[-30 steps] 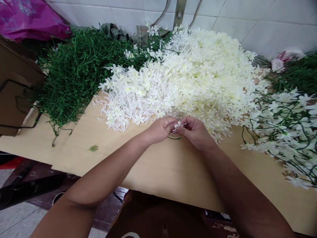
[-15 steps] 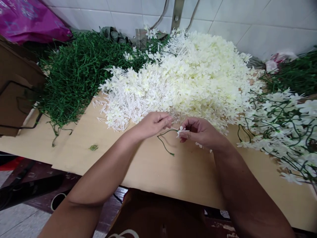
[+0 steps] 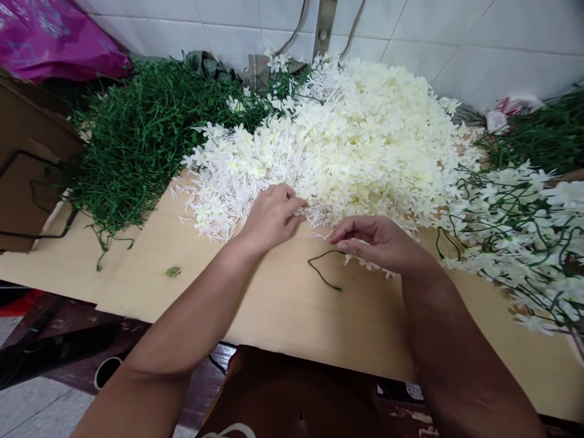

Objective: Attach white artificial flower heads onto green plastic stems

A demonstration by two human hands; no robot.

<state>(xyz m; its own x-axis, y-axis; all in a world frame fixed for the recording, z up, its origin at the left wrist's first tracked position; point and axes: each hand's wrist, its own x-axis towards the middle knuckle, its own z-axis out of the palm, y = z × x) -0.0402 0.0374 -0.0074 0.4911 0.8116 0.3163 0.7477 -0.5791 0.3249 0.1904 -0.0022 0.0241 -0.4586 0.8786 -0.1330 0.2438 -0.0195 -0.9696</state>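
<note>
Cream-white plastic blossoms (image 3: 360,140): heaped in a large pile across the far middle of the tan board tabletop (image 3: 283,310).
Left hand (image 3: 270,218): laid at the pile's near edge, fingertips pinched shut among the loose blossoms there.
Right hand (image 3: 381,242): held just right of the left hand, fingers curled; a thin green wire stem (image 3: 323,272) is gripped, and small white flowers are seen beneath the palm.
Stem: trailed onto the board, near the pile.
Green stem heap (image 3: 146,128): piled far left.
Finished flowered sprigs (image 3: 520,231): stacked at right.
Magenta bag (image 3: 50,39): far left corner.
</note>
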